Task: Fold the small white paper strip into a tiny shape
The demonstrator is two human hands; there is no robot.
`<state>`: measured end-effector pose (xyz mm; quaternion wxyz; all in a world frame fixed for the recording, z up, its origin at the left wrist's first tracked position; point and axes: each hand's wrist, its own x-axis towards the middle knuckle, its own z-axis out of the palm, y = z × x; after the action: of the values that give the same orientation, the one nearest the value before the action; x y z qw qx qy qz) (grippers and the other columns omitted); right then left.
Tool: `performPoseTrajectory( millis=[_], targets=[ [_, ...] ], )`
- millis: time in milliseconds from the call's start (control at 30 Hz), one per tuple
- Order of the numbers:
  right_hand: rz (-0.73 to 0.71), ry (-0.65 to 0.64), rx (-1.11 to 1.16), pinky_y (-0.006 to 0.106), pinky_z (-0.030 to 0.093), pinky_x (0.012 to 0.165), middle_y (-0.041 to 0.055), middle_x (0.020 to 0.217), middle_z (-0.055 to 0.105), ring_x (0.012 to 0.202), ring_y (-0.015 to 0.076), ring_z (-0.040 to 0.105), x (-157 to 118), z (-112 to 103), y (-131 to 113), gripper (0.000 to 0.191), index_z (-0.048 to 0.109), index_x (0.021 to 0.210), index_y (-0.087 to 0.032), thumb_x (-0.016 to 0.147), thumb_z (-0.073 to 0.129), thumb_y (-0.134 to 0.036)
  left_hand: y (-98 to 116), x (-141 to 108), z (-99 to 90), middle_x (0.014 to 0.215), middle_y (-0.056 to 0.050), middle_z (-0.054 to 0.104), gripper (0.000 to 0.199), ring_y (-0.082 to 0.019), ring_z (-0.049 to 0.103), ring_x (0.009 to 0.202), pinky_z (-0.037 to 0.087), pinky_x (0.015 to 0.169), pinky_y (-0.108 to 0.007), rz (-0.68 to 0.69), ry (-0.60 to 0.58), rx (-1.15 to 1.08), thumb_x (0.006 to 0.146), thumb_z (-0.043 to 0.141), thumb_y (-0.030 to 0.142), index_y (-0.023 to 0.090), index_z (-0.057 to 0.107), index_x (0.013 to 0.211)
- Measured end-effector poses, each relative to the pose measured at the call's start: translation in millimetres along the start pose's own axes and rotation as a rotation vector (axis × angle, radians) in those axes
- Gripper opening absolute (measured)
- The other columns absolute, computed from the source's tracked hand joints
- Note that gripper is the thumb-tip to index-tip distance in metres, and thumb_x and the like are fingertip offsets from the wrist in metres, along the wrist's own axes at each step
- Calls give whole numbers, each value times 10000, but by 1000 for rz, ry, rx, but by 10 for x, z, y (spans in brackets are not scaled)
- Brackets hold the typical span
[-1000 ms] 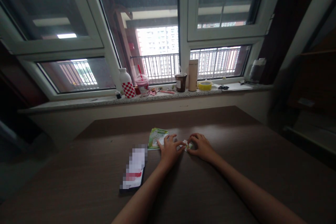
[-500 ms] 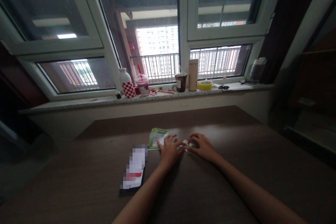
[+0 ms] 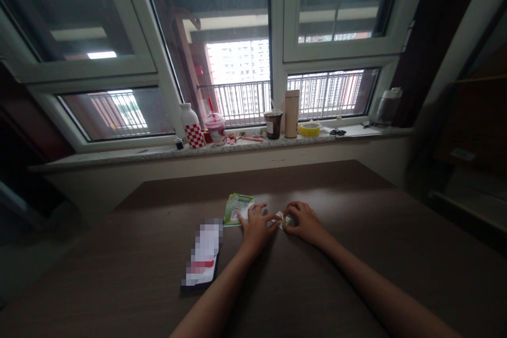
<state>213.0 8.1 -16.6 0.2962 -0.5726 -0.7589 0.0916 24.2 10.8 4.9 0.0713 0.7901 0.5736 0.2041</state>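
Between my hands, on the brown table (image 3: 158, 243), lies a small whitish piece (image 3: 282, 220) with some green or yellow on it, too small to make out. My left hand (image 3: 257, 226) touches its left side with the fingertips, the other fingers spread beside a green and white packet (image 3: 237, 210). My right hand (image 3: 303, 221) pinches the piece's right side between thumb and forefinger. A phone-like slab (image 3: 204, 256), its face blurred out, lies left of my left forearm.
Along the windowsill (image 3: 158, 154) stand a checkered bottle (image 3: 193, 127), a pink drink cup (image 3: 215, 129), a dark cup (image 3: 273, 125), a tan flask (image 3: 292, 114), yellow tape (image 3: 309, 130), black scissors (image 3: 338, 132) and a clear jug (image 3: 388, 106).
My right thumb and forefinger have shifted very slightly at the small piece. Both forearms, the packet and the phone-like slab stay in place.
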Motion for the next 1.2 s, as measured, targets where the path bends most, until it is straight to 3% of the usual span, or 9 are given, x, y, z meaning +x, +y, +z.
performPoseTrajectory(
  millis=[400, 467, 567, 733, 900, 1200],
  targets=[
    [-16, -58, 44, 420, 357, 1026, 60, 1231, 550, 1196, 256, 460, -13, -55, 19, 398, 670, 1043, -287, 696, 742, -468, -9, 4, 11, 1382, 17, 493, 175, -305, 312, 1334, 7, 1060, -744, 4, 6, -26, 816, 646, 456, 447, 718, 975],
    [-15, -49, 87, 422, 355, 1030, 53, 1220, 566, 1199, 254, 464, -3, -40, 63, 370, 686, 1040, -306, 717, 730, -481, -5, -5, 2, 1385, 9, 494, 182, -314, 302, 1338, -9, 1074, -730, 10, 10, -38, 813, 650, 447, 419, 729, 974],
    [16, 25, 189, 393, 372, 1021, 51, 1118, 623, 1128, 224, 514, 24, 12, 151, 177, 732, 936, -282, 817, 647, -381, -1, -18, -12, 1376, 9, 506, 167, -312, 316, 1331, -10, 1085, -719, 23, 31, -45, 809, 653, 449, 390, 737, 940],
    [13, 35, 224, 393, 378, 1023, 44, 1106, 636, 1125, 231, 501, 28, 40, 197, 87, 762, 812, -285, 779, 688, -315, 0, -25, -30, 1361, 16, 519, 144, -300, 338, 1317, -8, 1082, -719, 11, 28, -34, 795, 673, 436, 377, 735, 911],
    [-5, -38, 182, 420, 359, 1039, 35, 1165, 613, 1168, 245, 458, -5, -30, 94, 69, 770, 797, -314, 756, 715, -324, -22, -20, -24, 1371, 12, 509, 159, -313, 343, 1314, 27, 1064, -742, 15, 23, -32, 794, 671, 457, 386, 733, 921],
    [37, 40, 98, 418, 374, 1052, 57, 1159, 581, 1166, 253, 451, 49, 61, 108, 105, 778, 841, -335, 769, 707, -308, -13, -1, -45, 1402, 20, 489, 169, -322, 308, 1338, 35, 1049, -759, 4, -27, -7, 806, 649, 485, 394, 734, 920]
  ],
)
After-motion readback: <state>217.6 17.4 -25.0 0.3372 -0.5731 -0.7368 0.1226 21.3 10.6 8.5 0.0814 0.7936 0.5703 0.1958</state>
